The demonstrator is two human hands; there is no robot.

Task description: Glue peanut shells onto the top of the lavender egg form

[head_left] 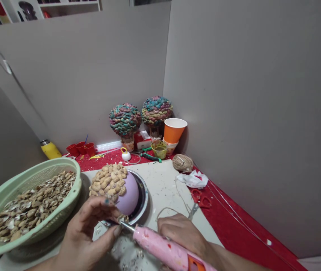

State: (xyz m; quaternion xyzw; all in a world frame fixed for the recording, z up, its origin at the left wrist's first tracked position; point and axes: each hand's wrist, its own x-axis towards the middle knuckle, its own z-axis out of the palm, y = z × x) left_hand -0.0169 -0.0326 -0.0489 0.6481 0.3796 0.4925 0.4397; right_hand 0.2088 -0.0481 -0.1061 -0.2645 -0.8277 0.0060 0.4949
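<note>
My left hand pinches a small peanut shell between thumb and fingertips. My right hand is wrapped round a pink glue gun, its metal nozzle touching or very close to the shell. Just beyond my left hand, a purple ball sits in a dark round dish with a silver rim. Peanut shells cover the ball's upper left part, and its right side is bare. A green basket of loose shells stands at the left.
Two colourful shell-covered trees stand at the back beside an orange cup. Twine, white plastic and red-handled scissors lie along the right. Small red cups and a yellow bottle are at the back left.
</note>
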